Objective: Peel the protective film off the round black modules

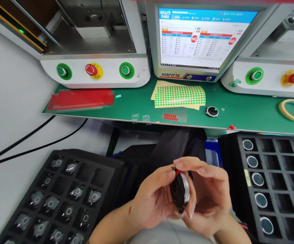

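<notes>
Between both hands, close to my body, a round black watch case (179,190) with a silver side stands on edge. A bit of red film (178,172) shows at its top end. My left hand (154,194) is closed on the case, the thumb at its upper edge. My right hand (208,193) curls round the other side, its fingertips on the top end and along the silver rim. The case's far face is hidden by my right fingers. A small red piece (129,209) sticks to my left wrist.
A foam tray (86,164) of watch parts lies left, another tray (234,162) with round watches right. On the green bench (129,98) are red strips (82,99), a green-dot sticker sheet (180,96), a watch case (211,112) and a tape roll (281,109). Behind stand button panels (78,83) and a screen (177,61).
</notes>
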A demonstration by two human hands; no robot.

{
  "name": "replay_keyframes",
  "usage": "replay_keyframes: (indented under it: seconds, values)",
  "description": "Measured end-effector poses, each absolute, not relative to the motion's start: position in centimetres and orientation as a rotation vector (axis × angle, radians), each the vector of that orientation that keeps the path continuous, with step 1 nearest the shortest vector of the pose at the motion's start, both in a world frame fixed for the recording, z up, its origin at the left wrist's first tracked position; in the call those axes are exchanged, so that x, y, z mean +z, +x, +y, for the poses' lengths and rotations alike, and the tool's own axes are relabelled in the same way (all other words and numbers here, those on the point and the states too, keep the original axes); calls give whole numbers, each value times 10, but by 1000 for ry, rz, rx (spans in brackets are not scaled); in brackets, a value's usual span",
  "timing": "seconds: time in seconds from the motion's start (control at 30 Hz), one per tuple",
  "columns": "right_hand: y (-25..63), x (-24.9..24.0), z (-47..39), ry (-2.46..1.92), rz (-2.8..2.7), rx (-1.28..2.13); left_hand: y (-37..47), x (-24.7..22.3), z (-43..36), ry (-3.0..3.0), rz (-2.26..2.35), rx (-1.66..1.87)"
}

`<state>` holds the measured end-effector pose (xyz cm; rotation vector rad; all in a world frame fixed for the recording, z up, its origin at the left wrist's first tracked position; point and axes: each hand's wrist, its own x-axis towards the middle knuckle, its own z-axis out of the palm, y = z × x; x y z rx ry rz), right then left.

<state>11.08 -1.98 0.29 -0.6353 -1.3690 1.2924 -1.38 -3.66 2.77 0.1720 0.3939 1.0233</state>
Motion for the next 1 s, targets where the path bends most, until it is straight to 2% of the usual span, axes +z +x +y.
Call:
replay_keyframes:
  seconds: [0.33,0.57,0.77,1.0]
  values:
    - [114,-2,-16,-552,-1322,1383,-10,31,-35,262,453,1063]
    - [107,-5,-10,-594,-1315,1275,-11,27,-36,216,391,1083]
    - [108,-11,9,-339,-1467,1194,-14,25,-28,167,443,1076]
    - [113,-10,27,-342,-1498,1128,-9,21,-7,152,456,1050]
